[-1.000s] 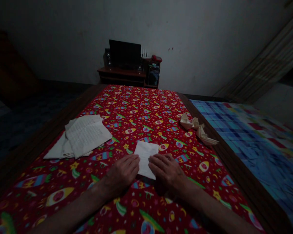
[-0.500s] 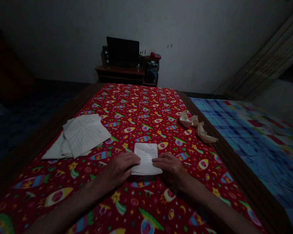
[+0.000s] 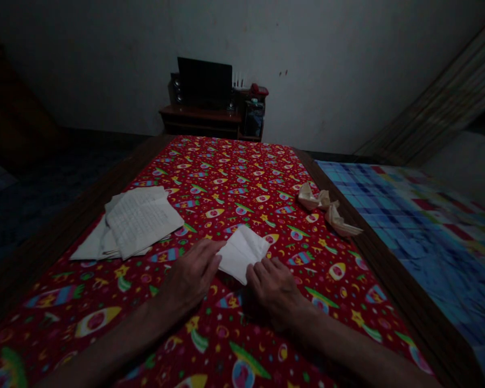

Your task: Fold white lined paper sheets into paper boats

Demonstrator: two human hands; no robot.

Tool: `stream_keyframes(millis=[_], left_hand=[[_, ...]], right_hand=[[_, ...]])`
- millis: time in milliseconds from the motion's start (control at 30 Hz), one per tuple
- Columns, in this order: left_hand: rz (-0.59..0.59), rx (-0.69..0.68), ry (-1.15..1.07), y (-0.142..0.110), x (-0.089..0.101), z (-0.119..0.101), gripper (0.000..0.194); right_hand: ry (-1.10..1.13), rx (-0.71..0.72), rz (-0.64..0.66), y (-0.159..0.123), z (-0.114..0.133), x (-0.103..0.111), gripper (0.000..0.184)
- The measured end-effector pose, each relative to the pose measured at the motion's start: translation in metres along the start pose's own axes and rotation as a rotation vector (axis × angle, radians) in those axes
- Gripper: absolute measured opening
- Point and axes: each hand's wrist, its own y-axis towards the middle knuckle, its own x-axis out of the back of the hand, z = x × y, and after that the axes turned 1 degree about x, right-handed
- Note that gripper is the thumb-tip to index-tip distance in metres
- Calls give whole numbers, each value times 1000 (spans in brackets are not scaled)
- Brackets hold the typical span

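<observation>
A folded white sheet of paper (image 3: 241, 252) lies on the red patterned cloth (image 3: 234, 183), turned at an angle. My left hand (image 3: 194, 272) rests flat on the cloth with its fingers stretched out, touching the paper's left edge. My right hand (image 3: 275, 286) presses on the paper's near right corner with its fingers laid down. Neither hand lifts the paper off the cloth.
A loose stack of written sheets (image 3: 133, 222) lies to the left. Folded paper boats (image 3: 327, 211) sit near the table's right wooden edge (image 3: 372, 253). A blue checked surface (image 3: 420, 226) lies beyond it. A dark screen on a low cabinet (image 3: 205, 97) stands by the far wall.
The paper has been turned from roughly square-on to a diagonal angle. Both hands shifted with it, the right hand moving toward the near corner.
</observation>
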Motion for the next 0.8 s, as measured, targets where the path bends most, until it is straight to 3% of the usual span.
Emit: stream_keyframes(millis=[133,233,333,500,667,733,800], left_hand=[[91,67,125,-3,-3,-5,36],[104,79,116,-6,-6,3,38],[108,77,92,-7,-9,13,43],[105,51,51,-4,-15,21,47],[115,28,-7,0,-18,20,45],[120,52,-19,1,-17,19,44],[128,75,-32,3,-16,18,44]], right_hand=[[42,-15,172,15,20,-3,9],[145,30,204,21,25,-7,4],[267,-24,211,19,12,-9,22],[306,-349,173,7,-31,-7,27],[525,-296,151,0,-45,-16,59],[577,-280,146,1,-44,-22,62],[609,-311,137,3,-43,-26,53]])
